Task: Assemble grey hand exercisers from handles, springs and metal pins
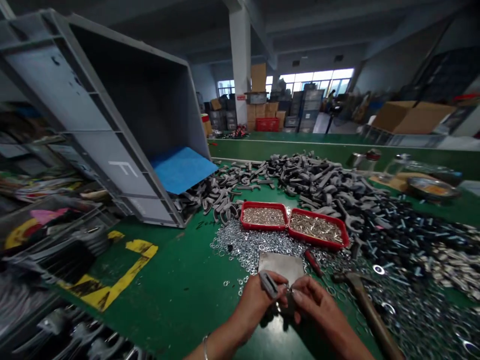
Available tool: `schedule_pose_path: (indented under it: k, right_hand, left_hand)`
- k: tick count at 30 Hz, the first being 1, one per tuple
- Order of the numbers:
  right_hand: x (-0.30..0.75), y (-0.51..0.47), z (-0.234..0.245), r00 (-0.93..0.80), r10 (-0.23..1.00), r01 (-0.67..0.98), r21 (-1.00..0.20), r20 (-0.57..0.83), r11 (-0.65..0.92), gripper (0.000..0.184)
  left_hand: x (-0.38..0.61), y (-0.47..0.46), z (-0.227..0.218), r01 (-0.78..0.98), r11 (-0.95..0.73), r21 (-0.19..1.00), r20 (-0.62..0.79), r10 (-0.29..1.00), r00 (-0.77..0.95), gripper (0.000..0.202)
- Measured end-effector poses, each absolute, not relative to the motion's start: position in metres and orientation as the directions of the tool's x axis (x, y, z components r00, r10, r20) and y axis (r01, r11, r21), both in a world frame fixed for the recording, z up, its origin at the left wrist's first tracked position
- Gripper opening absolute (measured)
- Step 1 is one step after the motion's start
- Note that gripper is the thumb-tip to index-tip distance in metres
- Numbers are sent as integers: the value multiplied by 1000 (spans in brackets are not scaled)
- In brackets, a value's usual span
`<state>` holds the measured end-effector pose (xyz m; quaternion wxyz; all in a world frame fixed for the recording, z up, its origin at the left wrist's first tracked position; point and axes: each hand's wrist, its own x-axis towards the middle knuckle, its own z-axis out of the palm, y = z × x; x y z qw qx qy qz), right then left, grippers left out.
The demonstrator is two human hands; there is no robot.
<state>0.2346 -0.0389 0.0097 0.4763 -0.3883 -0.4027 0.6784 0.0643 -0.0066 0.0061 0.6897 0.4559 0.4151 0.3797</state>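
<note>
My left hand is closed around a small grey metal clamp piece, held just above the green table. My right hand pinches a small metal part against that piece; the part is too small to name. Both hands meet in front of a flat steel plate. Beyond the plate lie loose silver washers and two red trays filled with small fasteners.
A big grey crate lies tipped at the left, spilling grey clamp pieces across the table's back. A hammer and a red-handled tool lie at the right, among dark bolts. Yellow tape marks the table at left.
</note>
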Motion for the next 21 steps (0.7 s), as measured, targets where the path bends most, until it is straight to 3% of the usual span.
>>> schedule_pose_path:
  k: [4, 11, 16, 19, 21]
  right_hand:
    - [236, -42, 13, -293, 946, -317, -920, -137, -231, 29]
    - [242, -47, 5, -390, 898, -459, -802, -205, -383, 20]
    - [246, -45, -8, -355, 889, -454, -778, -288, -434, 24]
    - [244, -46, -7, -277, 923, -361, -861, -267, -357, 25]
    - [244, -48, -1, -207, 951, -280, -918, -230, -282, 27]
  left_hand:
    - [60, -13, 5, -221, 370, 903, -251, 868, 428, 37]
    - [56, -19, 0, -237, 414, 879, -261, 833, 488, 32]
    - [53, -21, -4, -47, 329, 943, -277, 857, 435, 31]
    - [46, -20, -2, 106, 145, 984, -176, 901, 397, 22]
    - [37, -17, 0, 139, 96, 986, -147, 895, 421, 32]
